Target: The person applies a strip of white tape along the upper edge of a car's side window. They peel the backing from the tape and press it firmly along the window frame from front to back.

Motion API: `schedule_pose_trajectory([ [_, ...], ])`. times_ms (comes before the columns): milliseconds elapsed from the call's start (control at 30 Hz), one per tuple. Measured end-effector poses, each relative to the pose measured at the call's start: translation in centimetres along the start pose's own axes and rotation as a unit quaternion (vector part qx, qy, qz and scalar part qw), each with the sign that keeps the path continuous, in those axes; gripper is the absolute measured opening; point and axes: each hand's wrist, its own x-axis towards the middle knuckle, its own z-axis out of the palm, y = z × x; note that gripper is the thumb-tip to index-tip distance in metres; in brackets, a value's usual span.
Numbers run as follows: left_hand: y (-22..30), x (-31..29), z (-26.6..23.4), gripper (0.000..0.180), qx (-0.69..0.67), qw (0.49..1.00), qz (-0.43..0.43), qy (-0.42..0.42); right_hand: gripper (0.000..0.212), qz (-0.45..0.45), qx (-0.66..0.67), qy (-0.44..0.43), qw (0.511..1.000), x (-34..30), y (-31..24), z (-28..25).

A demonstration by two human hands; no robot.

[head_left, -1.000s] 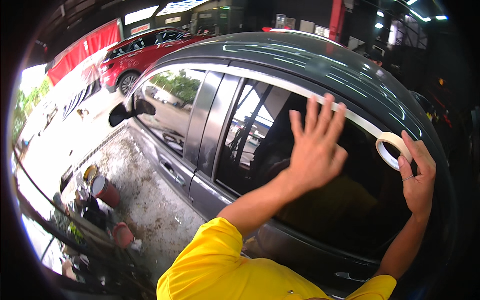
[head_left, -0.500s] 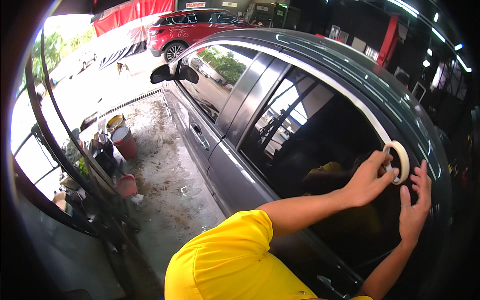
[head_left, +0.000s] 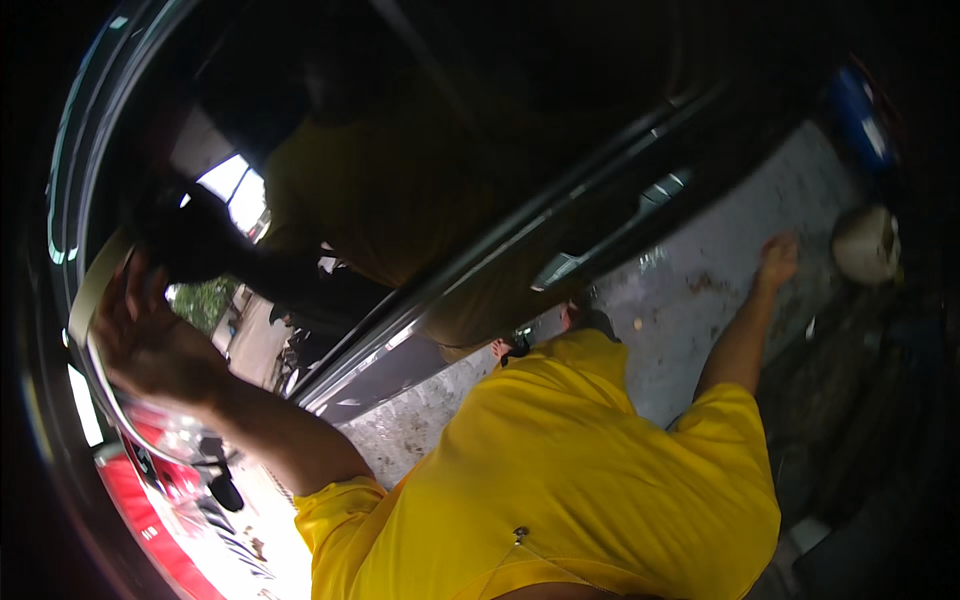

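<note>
My left hand (head_left: 150,335) is raised at the far left, beside the upper window edge of a dark grey car. Its fingers are bent around a pale roll of masking tape (head_left: 90,290), partly hidden by the hand and in shadow. The dark side window (head_left: 480,170) next to it reflects my yellow shirt and the outdoors. Away from the car, on the right, my right hand (head_left: 778,260) is held out low over the floor with its fingers curled closed; nothing shows in it.
Two door handles (head_left: 560,268) run along the car's side below a bright trim strip. A pale bucket (head_left: 866,245) stands on the wet floor (head_left: 680,310) at the right, with a blue object (head_left: 862,120) beyond it. A side mirror (head_left: 224,488) sticks out lower left, near red sheeting (head_left: 150,520).
The view has swung and tilted sharply down over my body. My right hand has left the tape's side and moved out away from the car; my left hand stays by the tape roll.
</note>
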Motion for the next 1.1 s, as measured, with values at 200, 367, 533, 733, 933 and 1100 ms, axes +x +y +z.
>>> schedule_pose_trajectory([
  [200, 3.5, -2.6, -0.3, 0.062, 0.137, 0.986, -0.045, 0.083, 0.020, 0.406, -0.387, -0.284, 0.777, -25.3, 29.0, -25.5],
  [367, 1.0, 0.4, 2.2, 0.057, 0.137, 0.990, 0.016, 0.039, 0.011, 0.611, -0.235, -0.349, 0.671, -38.6, 15.5, -18.2],
  [533, 1.3, 0.8, 0.7, 0.051, 0.143, 0.988, 0.025, 0.054, 0.022, 0.467, -0.171, -0.324, 0.805, -27.2, 17.6, -11.7],
  [733, 1.7, 0.0, 2.5, 0.062, 0.201, 0.977, -0.006, 0.065, 0.023, 0.343, -0.128, -0.229, 0.902, -13.0, 10.9, -5.6],
  [933, 0.8, 1.8, -1.9, 0.070, 0.112, 0.992, -0.054, 0.014, 0.030, 0.376, -0.180, -0.321, 0.851, -14.0, 16.7, -9.2],
  [1100, 0.1, -0.1, 1.1, 0.067, 0.160, 0.987, 0.000, 0.009, 0.027, 0.466, -0.241, -0.344, 0.779, -23.5, 11.9, -9.6],
])
